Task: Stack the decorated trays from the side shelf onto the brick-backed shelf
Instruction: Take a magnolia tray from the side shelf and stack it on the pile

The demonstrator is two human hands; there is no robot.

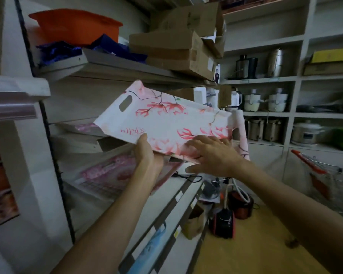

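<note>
A white tray with pink flower print (166, 119) is held tilted in the air in front of the left shelf unit. My left hand (145, 149) grips its near edge from below, thumb on the printed face. My right hand (210, 153) lies with spread fingers on the tray's lower right part, its thumb under the edge. More decorated trays (107, 175) lie on the shelf beneath, and another pink-printed tray edge (85, 127) shows one shelf up. Behind the held tray's right end a further floral tray (241, 131) stands upright.
An orange tub (73, 26) and cardboard boxes (172, 50) sit on the upper shelf. White wall shelves at the right hold kitchen appliances (265, 101). A red shopping cart (325, 175) stands at far right. Boxes and a dark appliance (224, 220) rest on the yellow floor.
</note>
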